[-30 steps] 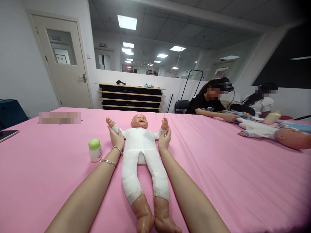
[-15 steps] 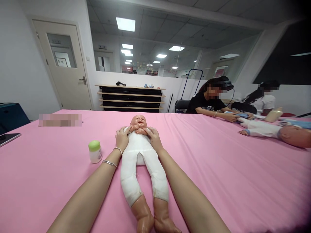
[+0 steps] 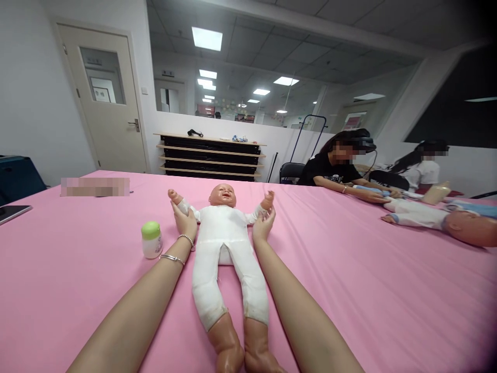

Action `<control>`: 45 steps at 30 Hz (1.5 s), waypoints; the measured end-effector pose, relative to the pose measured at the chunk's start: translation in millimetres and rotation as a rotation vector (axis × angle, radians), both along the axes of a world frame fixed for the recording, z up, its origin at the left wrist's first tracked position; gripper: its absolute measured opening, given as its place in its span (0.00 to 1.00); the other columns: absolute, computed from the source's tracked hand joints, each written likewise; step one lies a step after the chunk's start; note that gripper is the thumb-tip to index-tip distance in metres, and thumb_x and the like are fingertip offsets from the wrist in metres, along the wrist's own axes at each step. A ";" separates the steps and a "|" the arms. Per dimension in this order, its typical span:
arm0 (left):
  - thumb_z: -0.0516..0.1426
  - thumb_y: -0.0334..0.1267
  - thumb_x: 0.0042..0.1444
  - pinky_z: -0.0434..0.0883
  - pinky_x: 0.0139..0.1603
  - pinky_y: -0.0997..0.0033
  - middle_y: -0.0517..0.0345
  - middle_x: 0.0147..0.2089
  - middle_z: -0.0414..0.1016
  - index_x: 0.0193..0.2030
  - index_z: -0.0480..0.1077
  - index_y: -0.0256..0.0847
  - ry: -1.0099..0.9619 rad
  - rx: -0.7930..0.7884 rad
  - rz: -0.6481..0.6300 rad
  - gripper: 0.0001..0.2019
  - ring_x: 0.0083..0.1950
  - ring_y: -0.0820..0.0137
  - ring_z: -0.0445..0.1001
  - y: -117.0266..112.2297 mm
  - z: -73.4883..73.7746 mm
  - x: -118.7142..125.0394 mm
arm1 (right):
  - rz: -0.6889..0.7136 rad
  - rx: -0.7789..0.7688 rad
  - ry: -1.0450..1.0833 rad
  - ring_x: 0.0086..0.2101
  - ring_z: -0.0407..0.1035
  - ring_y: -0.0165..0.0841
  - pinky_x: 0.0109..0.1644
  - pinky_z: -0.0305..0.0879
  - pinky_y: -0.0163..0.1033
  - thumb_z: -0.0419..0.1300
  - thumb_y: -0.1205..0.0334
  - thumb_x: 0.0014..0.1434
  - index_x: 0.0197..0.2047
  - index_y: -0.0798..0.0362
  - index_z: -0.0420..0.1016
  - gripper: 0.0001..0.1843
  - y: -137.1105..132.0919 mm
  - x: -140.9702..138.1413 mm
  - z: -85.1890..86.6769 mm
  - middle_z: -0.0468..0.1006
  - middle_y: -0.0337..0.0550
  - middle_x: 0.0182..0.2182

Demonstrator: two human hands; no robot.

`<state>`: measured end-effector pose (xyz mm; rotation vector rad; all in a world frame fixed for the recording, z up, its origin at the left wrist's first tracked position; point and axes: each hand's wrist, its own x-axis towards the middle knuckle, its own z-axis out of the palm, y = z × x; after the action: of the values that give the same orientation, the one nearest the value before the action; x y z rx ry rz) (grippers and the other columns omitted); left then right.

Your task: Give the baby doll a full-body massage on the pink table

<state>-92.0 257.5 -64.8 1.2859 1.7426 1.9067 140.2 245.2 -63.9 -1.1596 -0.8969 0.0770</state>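
A baby doll with a white cloth body lies on its back on the pink-covered table, its feet toward me. My left hand is closed around the doll's arm on the left side, near the wrist. On the other side my right hand grips the doll's other arm, fingers behind it. Both doll arms are spread outward with their hands raised. Left of my left wrist stands a small white jar with a green lid, apart from my arm.
Across the table at right, a person in black handles blue cloth beside another doll. A bottle stands near that doll. At the left edge lies a tablet or phone. Stacked shelves stand behind the table.
My hands have drawn the doll's arms apart, from crossed over its chest to spread out at both sides. The doll's body has stayed in place.
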 end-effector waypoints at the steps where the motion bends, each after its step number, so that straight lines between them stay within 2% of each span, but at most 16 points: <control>1: 0.50 0.38 0.55 0.63 0.57 0.60 0.45 0.62 0.57 0.68 0.36 0.42 0.033 0.007 -0.017 0.36 0.60 0.59 0.62 -1.6 2.2 1.0 | 0.058 0.021 -0.090 0.52 0.62 0.35 0.55 0.61 0.44 0.47 0.64 0.57 0.58 0.53 0.57 0.24 -3.3 -6.1 2.6 0.65 0.51 0.52; 5: 0.49 0.32 0.54 0.64 0.55 0.58 0.46 0.54 0.65 0.67 0.44 0.43 0.227 0.058 -0.123 0.33 0.54 0.60 0.65 -6.4 9.9 5.4 | 0.312 0.057 -0.508 0.54 0.60 0.35 0.57 0.59 0.45 0.45 0.66 0.59 0.53 0.48 0.67 0.20 -12.2 -23.2 10.0 0.64 0.47 0.53; 9: 0.46 0.26 0.54 0.61 0.57 0.56 0.46 0.52 0.64 0.65 0.52 0.43 0.428 0.114 -0.150 0.30 0.54 0.62 0.62 -5.8 9.8 8.1 | 0.382 0.113 -0.790 0.52 0.61 0.35 0.58 0.57 0.48 0.46 0.66 0.62 0.52 0.44 0.69 0.19 -14.4 -25.5 14.8 0.68 0.44 0.50; 14: 0.45 0.24 0.53 0.64 0.53 0.57 0.51 0.54 0.63 0.59 0.62 0.53 0.648 0.007 -0.208 0.28 0.53 0.60 0.60 -8.4 9.0 10.1 | 0.359 0.104 -0.943 0.53 0.59 0.37 0.57 0.57 0.49 0.47 0.67 0.60 0.54 0.46 0.67 0.20 -15.8 -23.0 17.7 0.66 0.44 0.53; 17: 0.45 0.25 0.55 0.64 0.51 0.56 0.52 0.55 0.62 0.57 0.63 0.57 0.723 -0.040 -0.207 0.27 0.52 0.58 0.59 -11.5 11.0 11.0 | 0.339 0.076 -0.989 0.57 0.54 0.38 0.60 0.52 0.52 0.46 0.69 0.59 0.55 0.48 0.66 0.22 -15.9 -21.0 16.8 0.63 0.46 0.56; 20: 0.45 0.26 0.55 0.64 0.51 0.57 0.52 0.55 0.63 0.58 0.63 0.56 0.718 -0.052 -0.199 0.27 0.52 0.59 0.60 -13.0 12.3 10.9 | 0.361 0.048 -0.980 0.58 0.53 0.39 0.61 0.49 0.53 0.48 0.66 0.59 0.57 0.49 0.63 0.23 -16.0 -20.2 16.1 0.61 0.46 0.57; 22: 0.46 0.25 0.54 0.64 0.52 0.58 0.52 0.55 0.63 0.58 0.62 0.55 0.681 -0.050 -0.197 0.27 0.52 0.60 0.60 -12.9 12.2 10.3 | 0.361 0.019 -0.893 0.56 0.56 0.39 0.60 0.51 0.52 0.50 0.63 0.58 0.58 0.49 0.62 0.23 -15.7 -20.7 15.4 0.63 0.47 0.56; 24: 0.46 0.24 0.53 0.64 0.53 0.58 0.52 0.55 0.63 0.59 0.62 0.54 0.637 -0.028 -0.203 0.28 0.52 0.61 0.61 -12.2 11.4 9.7 | 0.333 -0.014 -0.715 0.53 0.59 0.38 0.58 0.54 0.50 0.51 0.61 0.58 0.56 0.50 0.64 0.22 -14.1 -21.1 13.8 0.67 0.48 0.52; 28: 0.46 0.25 0.53 0.62 0.57 0.56 0.50 0.52 0.64 0.60 0.60 0.48 0.499 0.035 -0.229 0.27 0.55 0.61 0.61 -9.6 9.2 8.0 | 0.230 -0.063 -0.155 0.49 0.64 0.37 0.54 0.61 0.45 0.53 0.58 0.55 0.54 0.53 0.65 0.22 -4.2 -12.8 7.1 0.69 0.49 0.50; 30: 0.47 0.27 0.53 0.62 0.57 0.57 0.48 0.53 0.64 0.63 0.55 0.45 0.328 0.036 -0.202 0.29 0.56 0.61 0.62 -8.2 8.1 6.0 | 0.121 -0.087 0.178 0.47 0.67 0.37 0.50 0.65 0.44 0.52 0.59 0.54 0.53 0.57 0.63 0.23 3.3 -2.4 3.0 0.70 0.52 0.49; 32: 0.50 0.29 0.53 0.63 0.57 0.58 0.46 0.57 0.62 0.65 0.47 0.43 0.064 -0.022 -0.106 0.32 0.57 0.61 0.63 -7.2 7.1 3.2 | -0.004 -0.107 0.430 0.46 0.68 0.38 0.48 0.66 0.44 0.49 0.60 0.55 0.54 0.60 0.61 0.24 9.8 9.2 -0.5 0.70 0.55 0.48; 35: 0.50 0.36 0.56 0.64 0.55 0.55 0.36 0.62 0.55 0.66 0.37 0.35 -0.241 -0.141 0.049 0.34 0.59 0.57 0.63 -7.3 6.5 -0.5 | -0.079 -0.098 0.571 0.47 0.68 0.38 0.48 0.67 0.44 0.48 0.60 0.55 0.56 0.61 0.55 0.25 12.8 18.7 -2.1 0.67 0.60 0.51; 37: 0.49 0.38 0.57 0.63 0.57 0.55 0.34 0.64 0.50 0.66 0.34 0.33 -0.255 -0.136 0.068 0.35 0.62 0.56 0.60 -8.6 7.3 -1.2 | -0.062 -0.063 0.482 0.48 0.67 0.38 0.49 0.66 0.44 0.49 0.58 0.56 0.56 0.60 0.54 0.27 8.8 16.2 0.0 0.66 0.59 0.52; 39: 0.50 0.37 0.56 0.59 0.61 0.59 0.40 0.65 0.50 0.67 0.36 0.37 -0.160 -0.065 0.027 0.35 0.64 0.60 0.56 -10.2 8.9 -0.1 | -0.014 -0.006 0.256 0.48 0.66 0.36 0.51 0.64 0.44 0.50 0.56 0.56 0.56 0.57 0.55 0.26 1.8 7.4 4.0 0.66 0.55 0.52; 41: 0.50 0.36 0.56 0.58 0.62 0.61 0.44 0.63 0.55 0.67 0.39 0.40 -0.039 -0.004 -0.018 0.34 0.64 0.61 0.57 -11.5 10.7 1.9 | 0.080 0.039 -0.014 0.49 0.65 0.35 0.53 0.62 0.44 0.50 0.56 0.57 0.56 0.54 0.59 0.23 -5.7 -4.6 8.4 0.67 0.51 0.51; 45: 0.51 0.35 0.54 0.62 0.57 0.59 0.47 0.54 0.65 0.67 0.44 0.43 0.152 0.023 -0.108 0.33 0.56 0.60 0.64 -10.7 11.7 5.4 | 0.383 0.039 -0.466 0.49 0.64 0.34 0.56 0.59 0.45 0.49 0.61 0.59 0.49 0.49 0.70 0.17 -14.2 -25.4 15.7 0.70 0.45 0.48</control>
<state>-86.6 246.8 -53.1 1.5374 1.6864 1.8171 114.8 231.0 -48.1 -0.9702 -1.5223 0.1017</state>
